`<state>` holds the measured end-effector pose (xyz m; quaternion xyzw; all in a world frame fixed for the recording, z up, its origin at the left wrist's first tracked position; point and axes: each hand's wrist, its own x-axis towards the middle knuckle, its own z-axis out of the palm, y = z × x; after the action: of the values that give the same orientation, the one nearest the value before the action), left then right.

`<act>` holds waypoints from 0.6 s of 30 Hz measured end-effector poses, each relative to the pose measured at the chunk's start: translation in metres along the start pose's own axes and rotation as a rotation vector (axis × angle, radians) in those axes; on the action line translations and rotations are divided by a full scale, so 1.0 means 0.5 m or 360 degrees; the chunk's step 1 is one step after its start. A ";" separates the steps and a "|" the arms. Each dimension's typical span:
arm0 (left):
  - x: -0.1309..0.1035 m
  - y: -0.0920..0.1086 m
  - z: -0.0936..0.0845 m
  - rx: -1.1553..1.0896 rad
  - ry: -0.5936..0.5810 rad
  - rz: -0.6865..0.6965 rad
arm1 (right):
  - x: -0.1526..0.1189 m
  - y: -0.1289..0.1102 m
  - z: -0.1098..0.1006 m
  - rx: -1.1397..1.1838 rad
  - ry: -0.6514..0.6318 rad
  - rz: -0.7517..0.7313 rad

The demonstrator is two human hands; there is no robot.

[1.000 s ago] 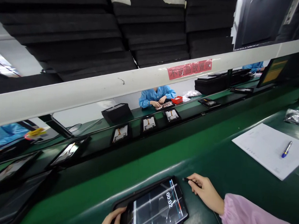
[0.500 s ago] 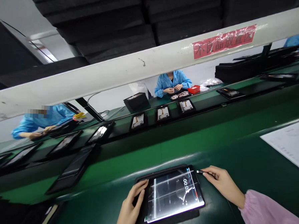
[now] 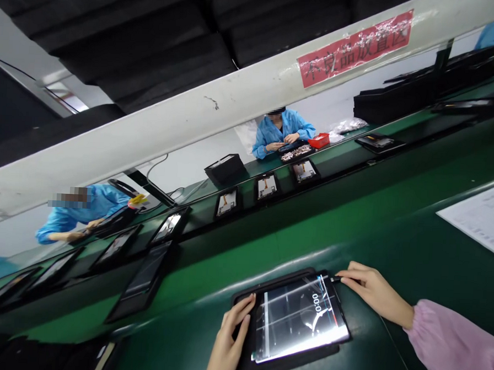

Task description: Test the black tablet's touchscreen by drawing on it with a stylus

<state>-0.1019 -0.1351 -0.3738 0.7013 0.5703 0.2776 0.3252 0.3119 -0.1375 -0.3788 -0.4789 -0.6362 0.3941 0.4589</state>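
A tablet [image 3: 298, 323] with a lit screen and a running timer lies on a black foam tray [image 3: 304, 358] on the green bench in front of me. My left hand [image 3: 231, 333] grips the tray's left side, its thumb and fingers bent around the edge beside the screen. At the tablet's upper right edge, my right hand [image 3: 369, 288] pinches the plug of a black USB cable [image 3: 338, 278]. The plug's tip meets the edge there; whether it sits in the port I cannot tell. A thin cord trails down the bench below that hand.
Beyond the bench a green conveyor [image 3: 277, 242] carries several black trays with opened tablets [image 3: 267, 187]. Two co-workers in blue sit across it. A white shelf beam [image 3: 192, 116] with a red sign [image 3: 357, 47] crosses overhead. A paper sheet [image 3: 483, 217] lies right.
My right hand has brought the cable plug from a small gap up to the tablet's edge. My left hand stays on the tray. Trays on the conveyor's left side appear shifted rightward as the view moved.
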 end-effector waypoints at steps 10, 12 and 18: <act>-0.003 -0.013 0.018 -0.0171 -0.0007 0.0026 | -0.009 -0.008 0.004 -0.0009 -0.0006 -0.0097; -0.002 -0.016 0.020 -0.0236 -0.0012 0.0018 | -0.013 -0.008 0.011 0.0007 0.0003 -0.0116; -0.019 0.003 0.034 -0.0289 0.0050 0.0038 | -0.028 -0.001 0.017 -0.0043 0.0077 -0.0131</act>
<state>-0.0897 -0.1468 -0.3837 0.6712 0.5395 0.3429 0.3753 0.3053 -0.1519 -0.3835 -0.4680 -0.6493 0.3546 0.4834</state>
